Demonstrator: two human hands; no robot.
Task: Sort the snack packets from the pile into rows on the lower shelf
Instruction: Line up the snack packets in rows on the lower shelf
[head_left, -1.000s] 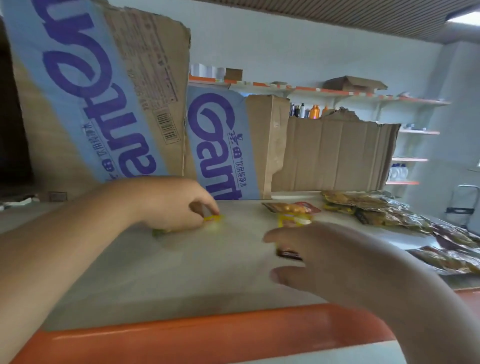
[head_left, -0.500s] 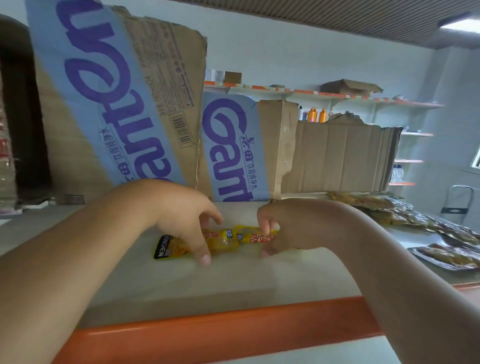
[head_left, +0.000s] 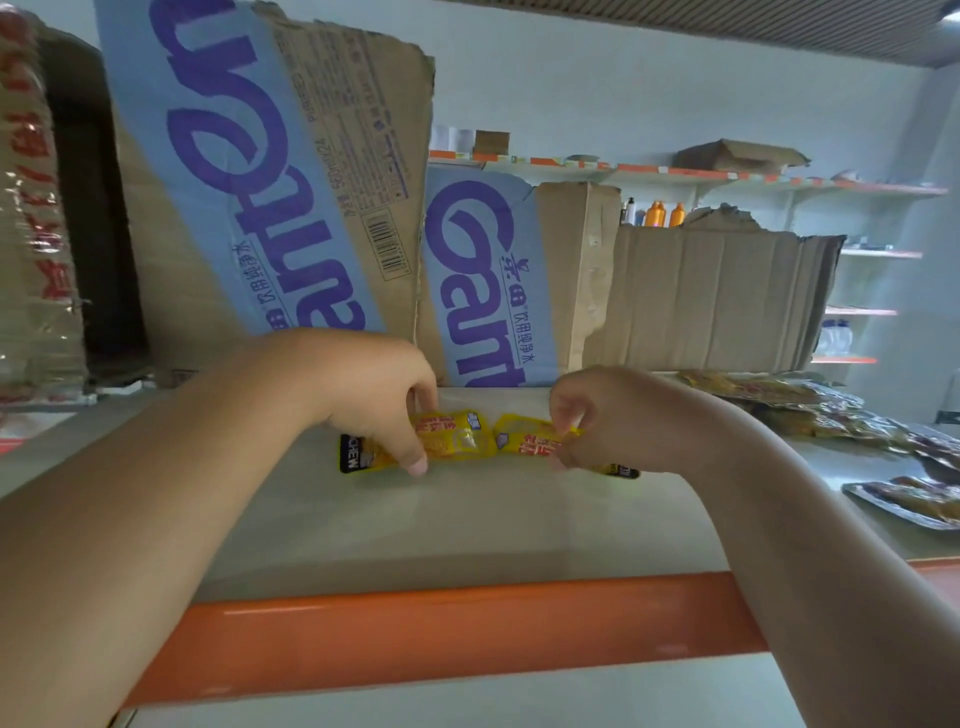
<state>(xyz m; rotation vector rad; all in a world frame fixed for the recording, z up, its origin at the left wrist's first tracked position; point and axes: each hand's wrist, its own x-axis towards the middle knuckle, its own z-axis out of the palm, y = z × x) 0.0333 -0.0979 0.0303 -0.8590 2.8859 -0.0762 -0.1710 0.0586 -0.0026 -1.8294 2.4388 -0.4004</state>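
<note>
Two yellow snack packets lie end to end on the pale shelf (head_left: 467, 525). My left hand (head_left: 374, 395) rests on the left packet (head_left: 457, 439), thumb and fingers curled over it. My right hand (head_left: 608, 415) pinches the right packet (head_left: 530, 439) at its upper edge. Each packet has a black end band. The pile of brownish snack packets (head_left: 810, 415) lies farther right on the same shelf.
Torn cardboard boxes with blue lettering (head_left: 249, 197) stand upright along the shelf's back, just behind the hands. An orange rail (head_left: 441, 629) runs along the shelf's front edge. A silver-edged packet (head_left: 914, 501) lies at the far right. Wall shelves with orange bottles (head_left: 662, 214) are in the background.
My right hand came in from the right with a second yellow packet and set it down next to the first. The left hand stayed on the left packet.
</note>
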